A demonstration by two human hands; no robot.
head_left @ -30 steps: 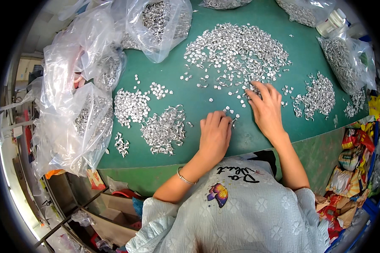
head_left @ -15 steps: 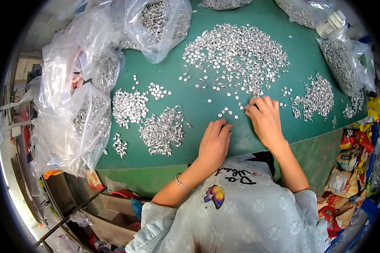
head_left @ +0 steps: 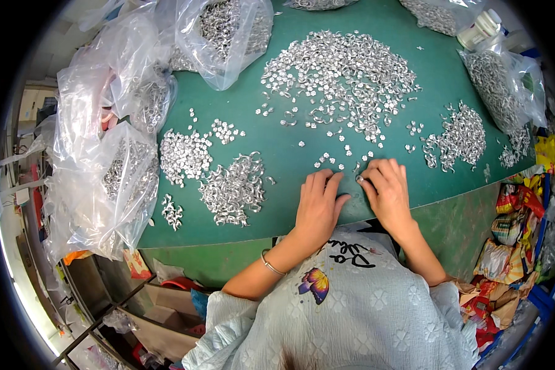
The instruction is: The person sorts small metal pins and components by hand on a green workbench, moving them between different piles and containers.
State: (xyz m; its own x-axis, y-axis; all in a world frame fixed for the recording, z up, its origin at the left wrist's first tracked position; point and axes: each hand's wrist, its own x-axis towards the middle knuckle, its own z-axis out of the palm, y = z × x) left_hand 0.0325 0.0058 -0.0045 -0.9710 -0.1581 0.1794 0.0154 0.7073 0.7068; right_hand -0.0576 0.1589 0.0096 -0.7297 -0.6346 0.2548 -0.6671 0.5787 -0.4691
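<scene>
Table [head_left: 277, 148] top is matt green, cloth-like, smooth. Small parts [head_left: 339, 68] in heaps are shiny silver metal; bags [head_left: 98, 179] are clear, glossy, crinkled plastic film, and the bottle [head_left: 480, 28] looks like white plastic. Shirt [head_left: 364, 308] is pale textured cloth with embossed flowers, bracelet [head_left: 270, 265] thin bright metal, wrappers [head_left: 512, 246] glossy.

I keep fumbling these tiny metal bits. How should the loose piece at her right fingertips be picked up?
Pinch the small silver piece across its edges with thumb and forefinger, coming from above: it lies low on the green table, apart from neighbours, right where the right hand touches it.
</scene>
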